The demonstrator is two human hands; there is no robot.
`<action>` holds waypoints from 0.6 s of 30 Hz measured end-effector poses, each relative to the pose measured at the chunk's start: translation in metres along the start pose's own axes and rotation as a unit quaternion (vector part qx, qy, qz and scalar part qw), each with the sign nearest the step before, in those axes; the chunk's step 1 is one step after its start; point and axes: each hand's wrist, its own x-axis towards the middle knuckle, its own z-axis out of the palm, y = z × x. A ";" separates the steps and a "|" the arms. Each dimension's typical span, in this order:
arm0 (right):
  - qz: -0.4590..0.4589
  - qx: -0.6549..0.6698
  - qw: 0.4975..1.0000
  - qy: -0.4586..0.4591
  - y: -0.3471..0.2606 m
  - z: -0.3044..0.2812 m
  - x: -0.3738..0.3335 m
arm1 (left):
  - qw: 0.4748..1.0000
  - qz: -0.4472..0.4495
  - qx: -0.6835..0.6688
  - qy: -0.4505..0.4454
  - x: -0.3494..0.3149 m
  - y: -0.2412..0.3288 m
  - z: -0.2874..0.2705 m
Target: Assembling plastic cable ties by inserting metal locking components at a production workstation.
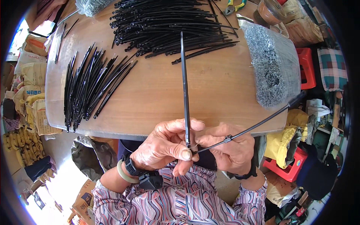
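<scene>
My left hand (165, 144) grips a slim jointed black rod (184, 86) near its lower end, thumb and forefinger closed on it, while the rod points away over the table. A second black arm (258, 122) with a small joint meets its lower end and slants up to the right, past the fingers of my right hand (232, 148). Those fingers are pinched close to the meeting point, where a bit of thin wire seems to show. Both hands are just off the table's near edge. Similar black rods lie in a large pile (161, 28) and a smaller pile (90, 86).
On the wooden table (210, 97), a clear plastic bag (272, 63) of small metal wire pieces lies at the right; another bag (93, 5) sits at the far left. Green-and-yellow pliers (235, 6) and a brown pot (269, 13) are at the far right. Red stools (307, 69) stand beyond the table.
</scene>
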 end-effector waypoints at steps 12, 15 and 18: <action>0.116 0.035 0.993 0.016 0.006 -0.011 -0.007 | 0.999 0.034 0.009 0.000 0.002 0.002 0.001; 0.062 0.009 0.998 0.003 0.003 -0.010 -0.006 | 0.998 0.014 0.049 0.031 0.002 0.005 0.002; 0.073 0.033 0.996 -0.033 -0.005 -0.009 0.002 | 0.996 -0.001 0.080 0.035 0.002 0.004 0.007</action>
